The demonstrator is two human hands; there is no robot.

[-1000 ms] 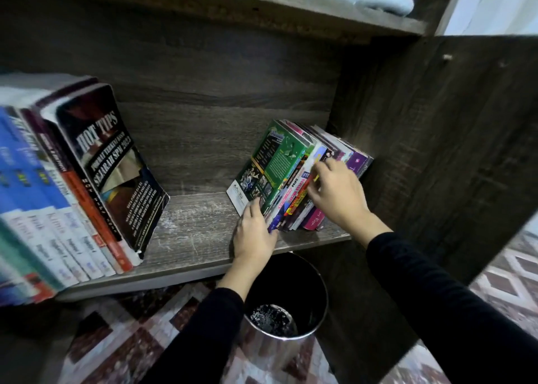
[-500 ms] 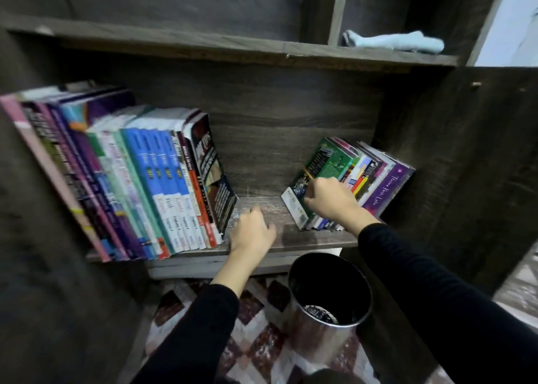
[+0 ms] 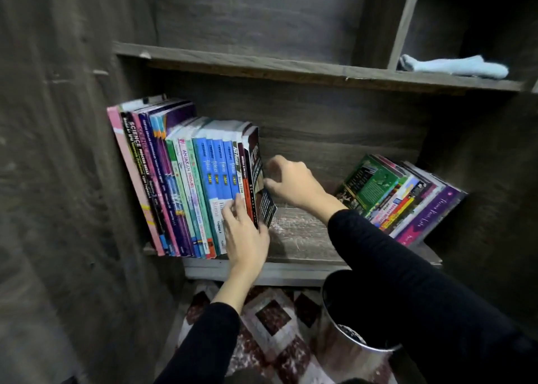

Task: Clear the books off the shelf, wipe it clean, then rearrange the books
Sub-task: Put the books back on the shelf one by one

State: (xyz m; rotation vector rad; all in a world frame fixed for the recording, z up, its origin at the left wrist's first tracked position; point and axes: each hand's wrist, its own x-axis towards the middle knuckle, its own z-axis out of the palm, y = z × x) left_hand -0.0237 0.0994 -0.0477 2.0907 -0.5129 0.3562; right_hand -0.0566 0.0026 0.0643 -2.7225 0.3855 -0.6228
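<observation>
A row of books (image 3: 186, 185) stands upright at the left end of the dark wooden shelf (image 3: 300, 238). The row's rightmost book is a dark book (image 3: 256, 162). My left hand (image 3: 247, 238) lies with straight fingers on the spines at that end of the row. My right hand (image 3: 294, 183) touches the dark book's cover with bent fingertips. A second, smaller batch of books (image 3: 401, 200), with a green cover facing out, leans against the shelf's right wall, apart from both hands.
A pale blue cloth (image 3: 454, 66) lies on the shelf above, at the right. A shiny metal bin (image 3: 349, 351) stands on the patterned floor (image 3: 270, 325) just below the shelf edge, under my right arm. Bare, scuffed board shows between the two batches of books.
Both hands moved left, from the leaning right batch to the right end of the left row. My view pulled back and up, so the whole left row now shows.
</observation>
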